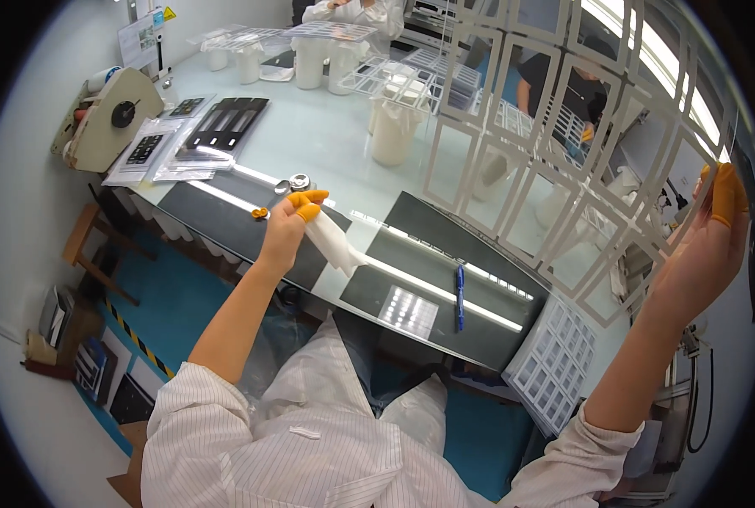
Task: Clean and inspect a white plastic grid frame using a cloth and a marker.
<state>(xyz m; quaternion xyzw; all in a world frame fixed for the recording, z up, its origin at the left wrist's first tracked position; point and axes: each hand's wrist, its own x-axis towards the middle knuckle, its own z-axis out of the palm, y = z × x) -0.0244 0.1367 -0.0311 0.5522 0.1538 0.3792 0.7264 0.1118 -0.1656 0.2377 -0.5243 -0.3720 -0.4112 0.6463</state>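
So the right hand (706,245) is pinching a big die-cut frame sheet (564,161) up over the table (326,144), while the left hand (286,227) grips a white wipe (337,241). Looks like inspect-and-wipe; next the wipe needs to reach the sheet gently.

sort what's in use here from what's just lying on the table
In use: white folded wipe cloth in left hand; large clear sheet with white grid frames held up by right hand.

Lying about: blue pen; white tape dispenser; white compartment tray.
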